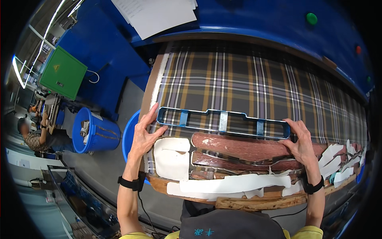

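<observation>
A long blue metal cutting die point(224, 120), an open frame with a stepped far edge and several crossbars, lies across plaid fabric point(238, 85) in dark grey, tan, purple and white. My left hand point(144, 133) holds its left end, thumb on the near side and fingers on the far side. At the other end, my right hand point(301, 144) grips the die likewise between thumb and fingers. Just nearer than the die, narrow plaid strips and white pieces point(172, 159) lie over a worn reddish board point(242, 145).
A blue press machine point(254, 24) with a green button point(311, 18) rises behind the fabric; papers point(159, 16) lie on it. A wooden edge point(254, 203) runs along the front. To the left stand a blue bin point(95, 129) and a green box point(63, 73). Another person point(38, 137) sits far left.
</observation>
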The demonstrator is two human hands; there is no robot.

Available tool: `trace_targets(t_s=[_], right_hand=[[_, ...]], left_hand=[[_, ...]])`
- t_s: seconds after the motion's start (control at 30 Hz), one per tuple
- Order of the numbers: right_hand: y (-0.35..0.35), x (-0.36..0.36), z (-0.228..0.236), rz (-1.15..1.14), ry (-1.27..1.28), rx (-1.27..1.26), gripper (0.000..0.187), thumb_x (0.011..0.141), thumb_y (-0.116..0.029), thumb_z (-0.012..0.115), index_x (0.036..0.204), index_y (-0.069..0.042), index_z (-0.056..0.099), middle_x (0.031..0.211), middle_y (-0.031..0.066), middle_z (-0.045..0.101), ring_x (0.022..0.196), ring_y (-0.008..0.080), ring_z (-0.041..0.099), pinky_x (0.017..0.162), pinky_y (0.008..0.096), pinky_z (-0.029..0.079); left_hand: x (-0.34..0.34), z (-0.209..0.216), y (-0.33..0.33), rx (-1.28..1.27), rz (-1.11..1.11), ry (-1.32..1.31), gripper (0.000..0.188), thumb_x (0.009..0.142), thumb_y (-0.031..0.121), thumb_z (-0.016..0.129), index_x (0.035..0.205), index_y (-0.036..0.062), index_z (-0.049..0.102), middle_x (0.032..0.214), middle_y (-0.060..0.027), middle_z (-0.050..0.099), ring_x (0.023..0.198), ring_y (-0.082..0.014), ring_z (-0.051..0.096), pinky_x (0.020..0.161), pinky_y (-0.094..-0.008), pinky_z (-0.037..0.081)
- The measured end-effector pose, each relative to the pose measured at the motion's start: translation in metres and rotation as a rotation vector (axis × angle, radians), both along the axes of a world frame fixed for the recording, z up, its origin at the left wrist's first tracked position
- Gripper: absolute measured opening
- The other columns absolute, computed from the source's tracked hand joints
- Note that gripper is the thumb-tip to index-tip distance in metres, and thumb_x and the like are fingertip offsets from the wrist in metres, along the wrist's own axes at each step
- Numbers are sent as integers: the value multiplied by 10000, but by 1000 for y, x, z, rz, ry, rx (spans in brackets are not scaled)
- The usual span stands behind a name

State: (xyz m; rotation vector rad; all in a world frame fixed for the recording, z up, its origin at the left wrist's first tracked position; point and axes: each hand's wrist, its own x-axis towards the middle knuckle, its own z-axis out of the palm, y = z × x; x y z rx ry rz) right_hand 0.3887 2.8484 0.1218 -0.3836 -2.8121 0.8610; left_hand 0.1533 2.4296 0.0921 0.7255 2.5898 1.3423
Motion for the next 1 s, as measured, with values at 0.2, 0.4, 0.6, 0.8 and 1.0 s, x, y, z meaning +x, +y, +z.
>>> trace_targets(t_s=[0.2, 0.4, 0.6, 0.8, 1.0], right_hand=[[5, 0, 1, 63, 35, 54, 656, 694, -113, 856, 1293, -61, 594, 949, 138, 568, 869, 306, 563, 779, 417, 470], [7, 2, 0, 44, -24, -8, 643, 736, -109, 830, 1328, -81, 579, 973, 142, 569, 897, 310, 569, 803, 418, 482], [5, 3, -2, 31, -9, -62, 618, 763, -108, 811, 1337, -84, 584, 1009, 139, 586, 948, 310, 578, 843, 420, 490], [10, 7, -8, 99, 44, -5, 630, 781, -77, 788, 1363, -57, 546, 1035, 140, 585, 1002, 335, 567, 874, 428, 484], [12, 9, -15, 119, 48, 21, 676, 777, -50, 778, 1389, -54, 492, 1085, 140, 556, 1030, 325, 537, 909, 418, 463]], left_hand=[[0, -6, 0, 6, 25, -34, 790, 779, 56, 798, 1488, 144, 461, 1236, -148, 639, 1160, -269, 618, 1052, -383, 464], [1, -7, 3, -3, 18, 28, 768, 788, 42, 786, 1481, 143, 472, 1271, -149, 626, 1165, -264, 615, 1065, -395, 457], [-1, -6, 2, 4, 3, 3, 746, 795, 43, 784, 1472, 106, 476, 1339, -152, 597, 1220, -254, 581, 1122, -401, 403], [-1, -4, 1, -10, 23, -24, 748, 798, 11, 772, 1476, 94, 469, 1403, -153, 562, 1237, -231, 564, 1123, -386, 390], [-6, -13, -4, 12, 0, -37, 744, 814, -48, 716, 1495, 62, 436, 1483, -87, 511, 1209, -166, 546, 1074, -333, 401]])
